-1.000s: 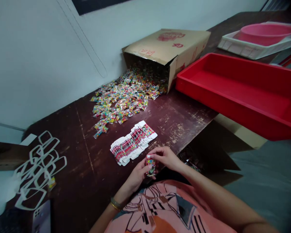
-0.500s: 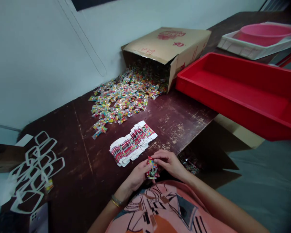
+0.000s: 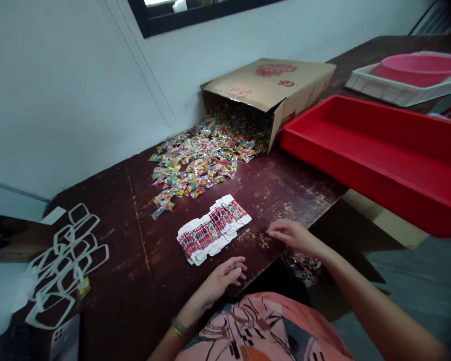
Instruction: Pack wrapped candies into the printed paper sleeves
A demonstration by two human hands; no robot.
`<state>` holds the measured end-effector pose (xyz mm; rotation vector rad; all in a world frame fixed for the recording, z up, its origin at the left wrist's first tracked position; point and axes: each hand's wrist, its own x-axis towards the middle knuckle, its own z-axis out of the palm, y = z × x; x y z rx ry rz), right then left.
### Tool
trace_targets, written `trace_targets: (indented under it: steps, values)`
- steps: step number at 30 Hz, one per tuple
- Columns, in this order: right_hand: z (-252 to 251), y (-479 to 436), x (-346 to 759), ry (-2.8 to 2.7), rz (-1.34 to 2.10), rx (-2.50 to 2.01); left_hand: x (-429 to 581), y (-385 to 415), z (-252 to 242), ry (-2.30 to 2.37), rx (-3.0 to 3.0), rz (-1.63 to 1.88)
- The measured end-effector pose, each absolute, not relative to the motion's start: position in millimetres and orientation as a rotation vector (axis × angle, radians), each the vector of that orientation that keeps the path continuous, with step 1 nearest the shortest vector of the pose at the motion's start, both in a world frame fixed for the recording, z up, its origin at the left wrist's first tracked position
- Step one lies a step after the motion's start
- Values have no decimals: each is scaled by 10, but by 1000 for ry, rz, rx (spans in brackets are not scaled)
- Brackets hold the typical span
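Note:
My left hand (image 3: pixel 225 273) rests near the front edge of the dark wooden table (image 3: pixel 135 260), fingers loosely curled and apart, with nothing in it. My right hand (image 3: pixel 291 233) hovers palm down over the table edge, fingers stretched out to the left, and I see nothing in it. Between and just beyond my hands lies a fanned row of flat printed red-and-white carton blanks (image 3: pixel 214 228). Farther back, a heap of small colourful candy packets (image 3: pixel 199 160) spills from a cardboard box (image 3: pixel 270 90) lying on its side.
A large red tray (image 3: pixel 379 150) juts past the table on the right. Behind it a white tray holds a pink basin (image 3: pixel 409 75). White cut-out frames (image 3: pixel 63 255) and a phone (image 3: pixel 65 341) lie at the left. More packets (image 3: pixel 304 263) sit below the table edge.
Both hands held a small red printed carton close to my body. Now the carton is out of sight, the hands have parted, and the right hand has moved out over the table edge.

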<state>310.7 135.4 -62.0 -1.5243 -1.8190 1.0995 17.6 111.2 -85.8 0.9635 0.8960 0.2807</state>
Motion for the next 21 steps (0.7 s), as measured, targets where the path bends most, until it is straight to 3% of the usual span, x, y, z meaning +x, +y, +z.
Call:
trace_targets:
  steps: [7, 16, 21]
  values:
    - [-1016, 2134, 1916, -1872, 396, -1960, 135, 1022, -841, 929, 937, 368]
    - [-1111, 2041, 2117, -1776, 573, -1711, -55, 991, -735, 1081, 892, 554]
    - [-916, 1455, 1800, -1826, 636, -1390, 140, 1043, -649, 1019, 816, 948]
